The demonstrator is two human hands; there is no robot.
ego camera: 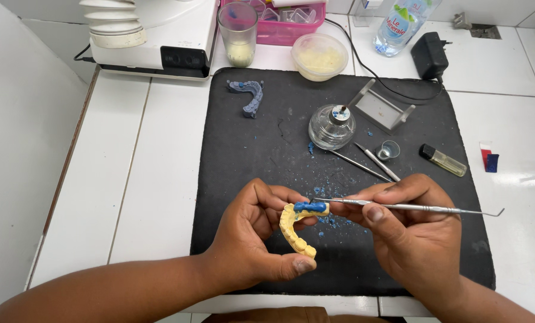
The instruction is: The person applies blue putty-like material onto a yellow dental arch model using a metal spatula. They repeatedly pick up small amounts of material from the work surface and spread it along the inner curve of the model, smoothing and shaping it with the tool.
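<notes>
A yellow arch-shaped plaster dental model (296, 230) carries blue wax (310, 207) on one end, held above the black mat (243, 197). The left hand (249, 239) curls closed around it. The right hand (414, 230) pinches a thin metal carving tool (411, 207), tip touching the wax

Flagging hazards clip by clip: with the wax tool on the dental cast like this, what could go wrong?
1. The right hand holds the metal carving tool with its tip at the blue wax; a slip could gouge the wax or jab the left hand.
2. The yellow dental cast is pinched in fingertips above the black mat; it might drop and chip.
3. The glass burner stands close; a forearm could knock it.
</notes>
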